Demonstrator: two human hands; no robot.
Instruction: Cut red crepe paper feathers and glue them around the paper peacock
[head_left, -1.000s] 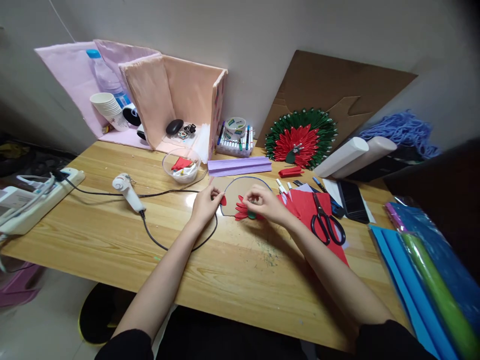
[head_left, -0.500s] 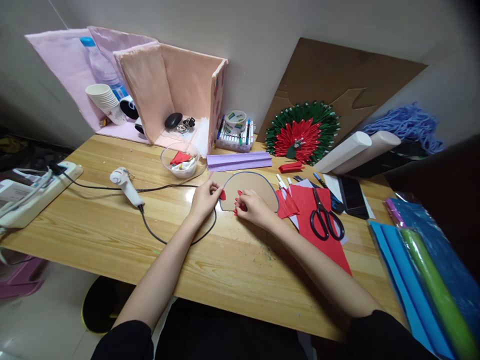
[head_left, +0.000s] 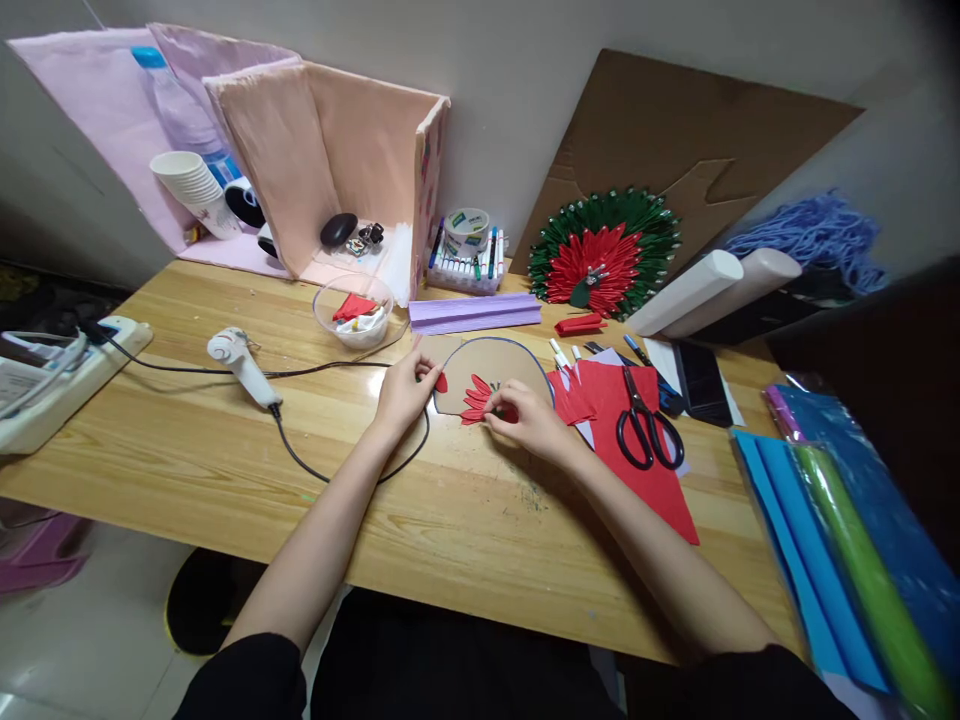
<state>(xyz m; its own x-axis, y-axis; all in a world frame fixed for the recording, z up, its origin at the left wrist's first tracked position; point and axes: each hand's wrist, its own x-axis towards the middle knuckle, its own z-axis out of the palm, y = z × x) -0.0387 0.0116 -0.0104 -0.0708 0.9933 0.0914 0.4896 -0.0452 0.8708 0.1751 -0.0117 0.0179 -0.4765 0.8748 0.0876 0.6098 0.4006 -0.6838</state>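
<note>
A rounded cardboard piece [head_left: 517, 362] with a dark blue edge lies flat on the table between my hands. Red paper petals [head_left: 475, 398] fan out on its lower part, their tips pointing left. My left hand [head_left: 406, 388] is closed at the cardboard's left edge, with a single red paper petal [head_left: 442, 382] at its thumb and fingertip. Over the right side of the fan, my right hand [head_left: 529, 415] pinches at the petals' inner ends. More red shows beneath its fingers, partly hidden. Small dark marks show on the cardboard just above my right fingers.
Black-handled scissors [head_left: 646, 430] rest on red paper [head_left: 652, 490] at right. A white glue gun [head_left: 244, 365] lies left, its cord [head_left: 315, 475] looping near my left wrist. Behind are a plastic bowl [head_left: 354, 318], folded purple paper [head_left: 474, 314] and a red-green petal craft [head_left: 600, 255].
My right hand has shifted slightly right across the cardboard, uncovering more of the red petal fan. My left hand keeps its place at the cardboard's left edge. The camera view has shifted slightly.
</note>
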